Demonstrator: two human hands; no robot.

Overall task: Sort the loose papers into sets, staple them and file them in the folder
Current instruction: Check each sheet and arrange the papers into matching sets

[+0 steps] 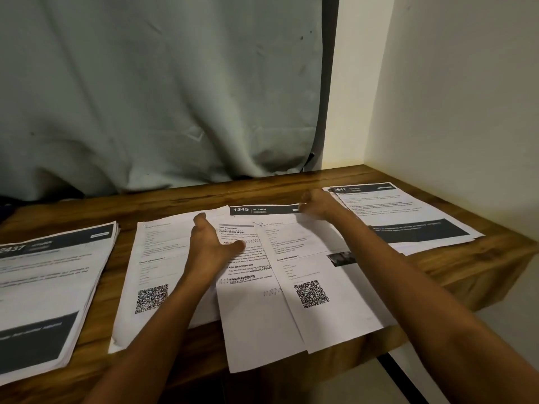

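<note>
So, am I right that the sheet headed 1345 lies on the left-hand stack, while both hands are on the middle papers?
Not quite: the head view shows the sheet headed 1345 among the middle papers; the left-hand stack is headed 2437. The left hand and right hand are indeed on the middle papers.

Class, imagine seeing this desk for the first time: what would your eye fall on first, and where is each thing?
The loose sheets fanned across the middle of the wooden table stand out: the left hand lies flat on them, the right hand seems to grip their far edge. A neater left stack and right stack flank them, under a grey curtain.
</note>
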